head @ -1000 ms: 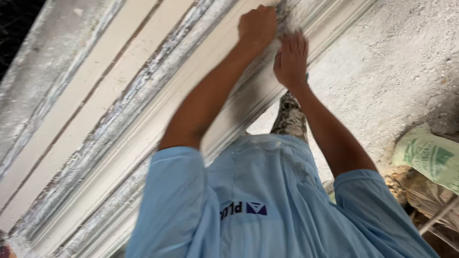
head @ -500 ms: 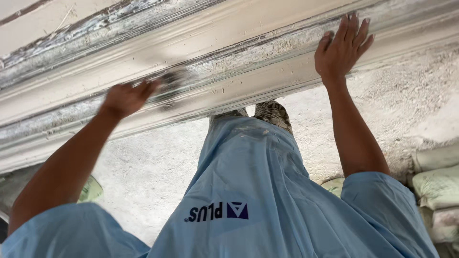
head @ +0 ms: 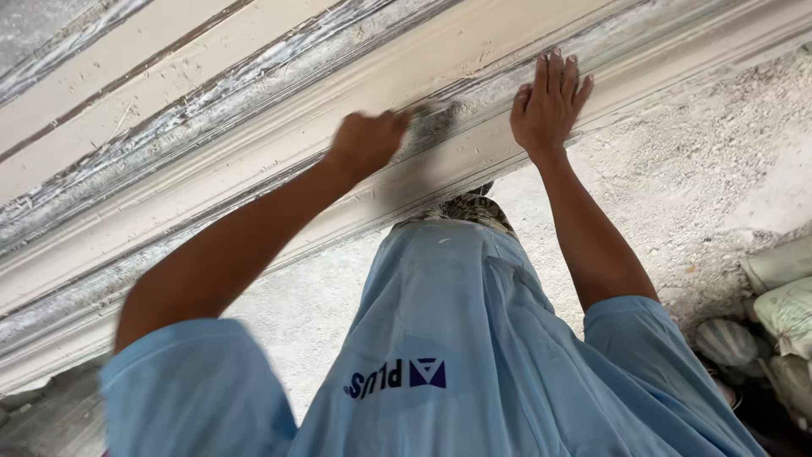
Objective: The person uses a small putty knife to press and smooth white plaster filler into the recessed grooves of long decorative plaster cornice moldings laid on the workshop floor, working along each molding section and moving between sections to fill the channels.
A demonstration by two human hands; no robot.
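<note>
A long cream-coloured moulding, ridged and grooved along its length and streaked with grey-white dust, runs diagonally across the view from the head camera, just in front of the person. The left hand is closed into a loose fist against one of the grooves, blurred by motion; something small and grey seems pinched at its fingertips, but what it is cannot be told. The right hand lies flat on the profile just beside it, fingers spread wide and holding nothing, bracing the piece. The work looks best done with strokes that follow the groove and steady pressure from the flat palm. Below lies a rough, gritty floor of pale cement. Stacked sacks sit at the right edge. A light blue shirt fills the foreground.
</note>
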